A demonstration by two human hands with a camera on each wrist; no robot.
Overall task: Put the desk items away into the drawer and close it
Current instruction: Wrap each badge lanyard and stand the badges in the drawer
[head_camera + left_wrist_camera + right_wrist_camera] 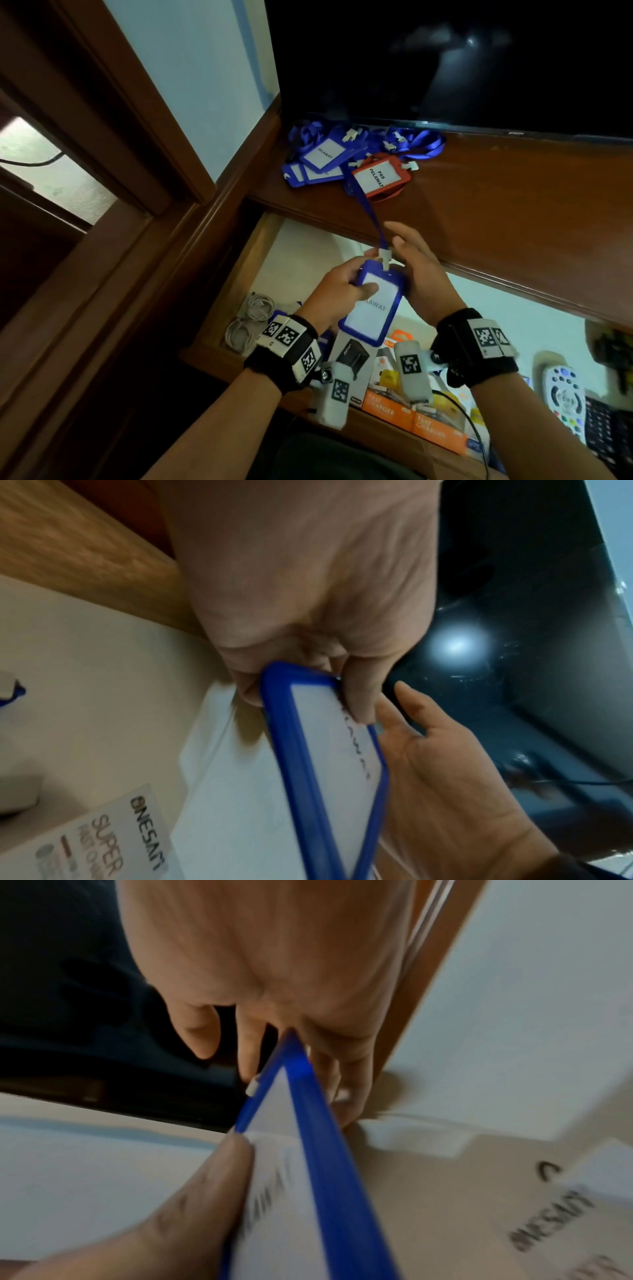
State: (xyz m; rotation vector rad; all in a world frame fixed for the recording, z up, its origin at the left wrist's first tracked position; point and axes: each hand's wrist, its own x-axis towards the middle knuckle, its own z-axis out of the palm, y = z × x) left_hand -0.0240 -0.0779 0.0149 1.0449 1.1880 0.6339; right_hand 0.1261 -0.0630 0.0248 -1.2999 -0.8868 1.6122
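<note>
The head view looks steeply down from above the counter's [496, 192] front edge, taking in the open drawer [239, 274]. Each wrist view looks along its hand from very near. All three share the blue badge holder [371, 305], seen edge-on from the right wrist [308, 1137] and flatter from the left wrist [329, 750].

Both forearms rise from the bottom of the head view, each wrist in a black band with white coded markers. The left hand [337, 291], at frame centre, curls its fingers with the thumb pressed flat across the top. The right hand [416, 270], just beside it, has its fingers extended and loosely bent.
</note>
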